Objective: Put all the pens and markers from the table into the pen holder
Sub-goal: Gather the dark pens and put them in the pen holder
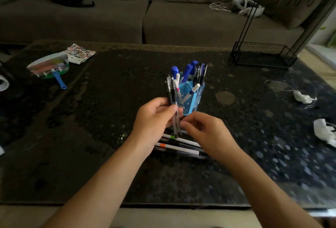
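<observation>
A blue pen holder (193, 98) stands mid-table, with several blue markers and dark pens upright in it. My left hand (154, 118) grips a bunch of pens (172, 91), held upright just left of the holder. My right hand (207, 133) hovers close beside the lower ends of that bunch, fingers curled, and whether it touches them is unclear. Below both hands several pens and markers (180, 146) lie flat on the table, some white with green or orange bands, partly hidden by my hands.
A dark glass table (109, 155) bears a hand fan with a blue handle (52, 67) and a printed sheet (80, 53) at far left, a black wire rack (263, 53) at far right, crumpled tissues (305, 98) on the right. A sofa runs behind.
</observation>
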